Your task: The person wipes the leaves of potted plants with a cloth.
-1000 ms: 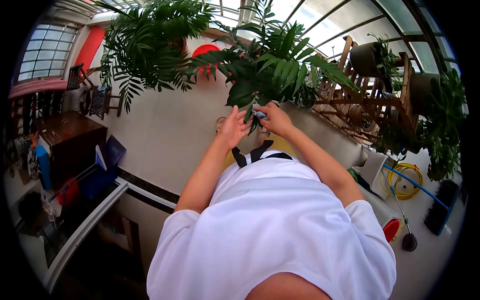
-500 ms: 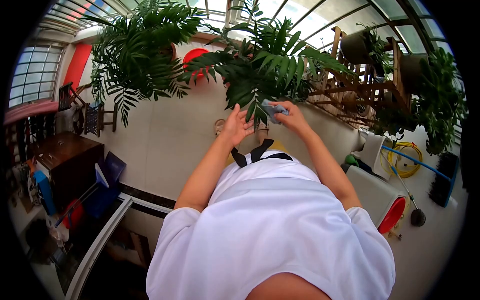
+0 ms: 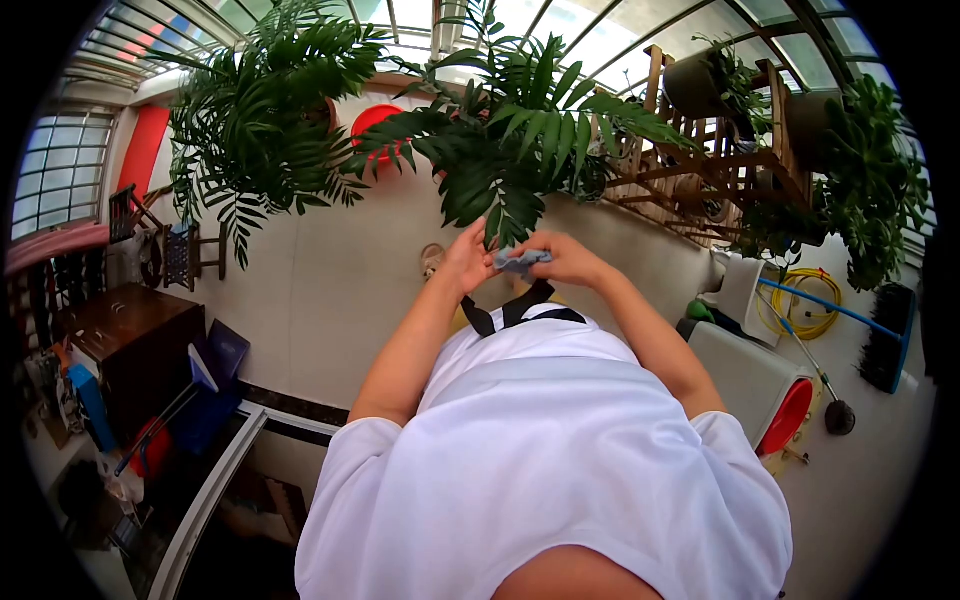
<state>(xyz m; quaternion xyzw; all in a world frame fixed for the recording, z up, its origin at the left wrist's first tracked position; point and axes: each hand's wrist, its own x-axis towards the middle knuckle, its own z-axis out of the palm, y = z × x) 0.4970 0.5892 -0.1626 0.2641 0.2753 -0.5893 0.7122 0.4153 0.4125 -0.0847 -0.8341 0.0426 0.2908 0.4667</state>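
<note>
Right hand point(image 3: 568, 260) closed, fingers pinching a crumpled, pale blue-grey cloth point(image 3: 524, 262); the cloth bunches out beyond the fingertips toward the other hand. Left hand point(image 3: 466, 262) loosely open, palm turned inward and fingers raised beside the cloth. Cannot tell whether it grips any leaf; leaf tips and cloth hide part of it.

Just above and between the hands: the drooping tips of a dark green potted plant with long, narrow, feathery leaflets point(image 3: 500, 205). Ahead and left of the hands, a second bushy, dark green, feathery-leaved plant point(image 3: 265, 125); between the two plants, a round, bright red plastic basin point(image 3: 375, 128). Well to the right of the hands, a brown slatted wooden plant stand point(image 3: 735, 168).

Handling, by judgement: cloth light, soft, limp, best bunched in the fingers. Leaflets light, thin, springy, probably smooth, slippery if damp, easily creased or torn. Best hold: palm beneath as support, light pinch near the central stem, no tugging at tips.
</note>
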